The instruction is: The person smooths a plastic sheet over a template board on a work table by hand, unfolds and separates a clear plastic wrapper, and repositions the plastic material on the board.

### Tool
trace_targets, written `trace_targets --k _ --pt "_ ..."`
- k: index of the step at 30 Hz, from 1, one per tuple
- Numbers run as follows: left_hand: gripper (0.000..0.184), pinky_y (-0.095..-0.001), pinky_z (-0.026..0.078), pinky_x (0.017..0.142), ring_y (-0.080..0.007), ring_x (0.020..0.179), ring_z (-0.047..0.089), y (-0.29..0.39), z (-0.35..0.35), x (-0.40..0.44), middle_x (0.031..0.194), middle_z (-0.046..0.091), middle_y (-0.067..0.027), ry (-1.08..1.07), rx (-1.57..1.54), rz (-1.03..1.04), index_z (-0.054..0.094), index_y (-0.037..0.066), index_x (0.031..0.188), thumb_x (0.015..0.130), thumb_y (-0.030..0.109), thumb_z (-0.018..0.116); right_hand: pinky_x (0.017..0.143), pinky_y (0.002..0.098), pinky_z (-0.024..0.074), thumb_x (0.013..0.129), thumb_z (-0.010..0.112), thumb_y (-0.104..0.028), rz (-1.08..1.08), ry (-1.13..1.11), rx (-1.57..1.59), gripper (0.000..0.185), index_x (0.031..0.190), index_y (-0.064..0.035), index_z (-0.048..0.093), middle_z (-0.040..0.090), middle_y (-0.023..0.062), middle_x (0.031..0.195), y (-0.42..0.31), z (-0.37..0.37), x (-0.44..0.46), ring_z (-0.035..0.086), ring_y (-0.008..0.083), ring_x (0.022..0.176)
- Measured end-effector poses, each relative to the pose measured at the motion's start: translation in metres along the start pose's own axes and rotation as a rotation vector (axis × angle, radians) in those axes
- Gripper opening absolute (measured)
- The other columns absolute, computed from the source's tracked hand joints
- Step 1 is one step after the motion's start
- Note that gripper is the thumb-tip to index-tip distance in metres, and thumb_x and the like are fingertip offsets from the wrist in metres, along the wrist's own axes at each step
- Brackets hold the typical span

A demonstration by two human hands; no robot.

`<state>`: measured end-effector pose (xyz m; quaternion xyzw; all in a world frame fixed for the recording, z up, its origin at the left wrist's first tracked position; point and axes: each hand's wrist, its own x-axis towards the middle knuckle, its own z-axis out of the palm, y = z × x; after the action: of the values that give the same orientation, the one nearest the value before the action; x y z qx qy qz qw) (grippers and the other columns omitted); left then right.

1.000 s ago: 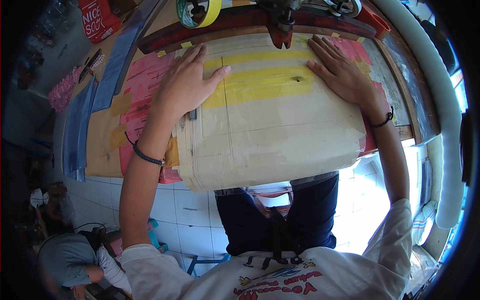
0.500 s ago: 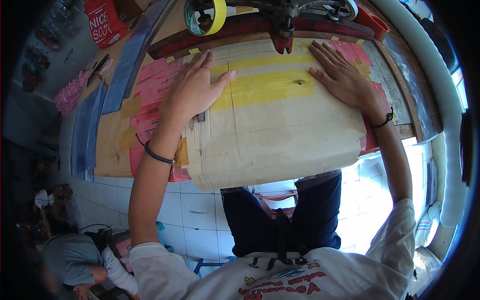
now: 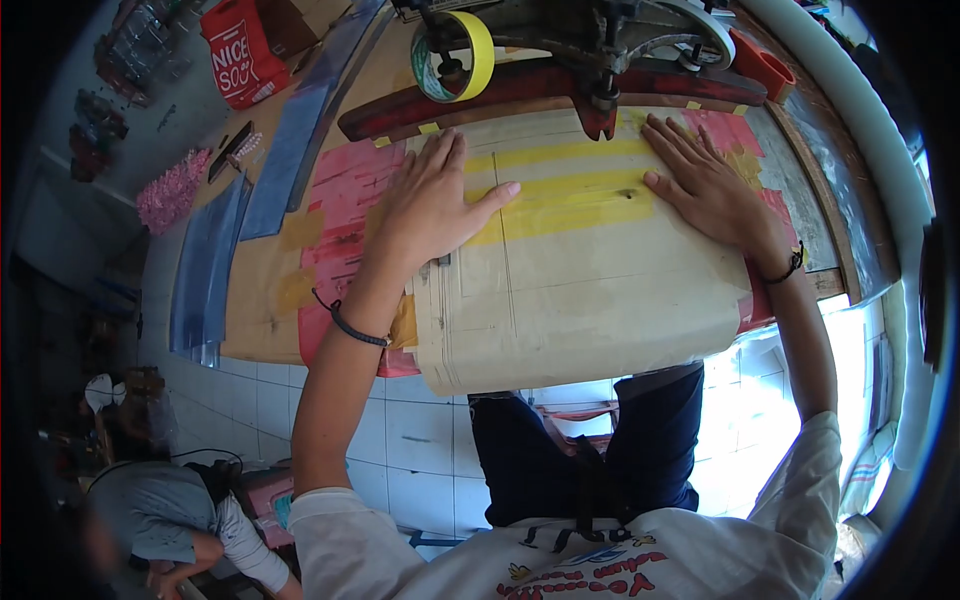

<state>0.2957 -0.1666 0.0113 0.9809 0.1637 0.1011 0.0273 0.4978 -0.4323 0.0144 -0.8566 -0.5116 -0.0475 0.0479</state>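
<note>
A large cream sheet [image 3: 600, 290] with pencil lines and yellow tape strips [image 3: 560, 197] covers the middle of the table and hangs over its front edge. My left hand [image 3: 435, 200] lies flat on the sheet's left part, thumb stretched out towards the tape. On the right part rests my right hand [image 3: 705, 185], palm down with fingers extended. Both hands hold nothing. Just beyond the fingertips is a long dark-red bar [image 3: 540, 85], part of a metal press-like frame [image 3: 605, 60]. Red taped patches [image 3: 345, 200] show beside the sheet.
A roll of yellow tape [image 3: 480, 60] hangs on the frame at the top. Blue transparent strips [image 3: 205, 270], a red bag [image 3: 240, 55] and a pink fluffy item [image 3: 172, 190] are at the left. An orange-red holder [image 3: 762, 65] stands at the right. Another person [image 3: 155, 510] crouches at lower left.
The whole view has shifted, so the table and hands appear farther right and slightly lower. Both hands stay flat on the sheet in nearly the same places.
</note>
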Motion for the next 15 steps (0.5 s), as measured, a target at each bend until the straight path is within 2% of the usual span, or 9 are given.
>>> trace_targets --k 6,15 --pt "0.097 -0.0433 0.023 0.117 -0.0328 0.141 0.03 0.0016 -0.0029 0.0005 0.151 0.032 -0.0235 -0.003 -0.002 -0.017 0.032 -0.01 0.143 0.087 0.067 0.049 0.121 0.0404 0.0088 0.1 0.027 -0.055 0.018 0.003 0.001 0.07 0.15 -0.0055 0.026 0.025 0.0115 0.156 0.0021 0.0023 0.0045 0.016 0.0246 0.147" --pt "0.094 -0.0421 0.025 0.116 -0.0341 0.14 0.031 0.0056 -0.0069 -0.0016 0.15 0.032 -0.0242 -0.003 -0.016 -0.02 0.033 -0.011 0.142 0.088 0.064 0.051 0.121 0.0419 0.0093 0.101 0.027 -0.054 -0.006 0.022 0.015 0.071 0.149 -0.0023 0.026 0.025 0.0159 0.156 0.0003 0.0031 0.0034 0.016 0.0275 0.147"
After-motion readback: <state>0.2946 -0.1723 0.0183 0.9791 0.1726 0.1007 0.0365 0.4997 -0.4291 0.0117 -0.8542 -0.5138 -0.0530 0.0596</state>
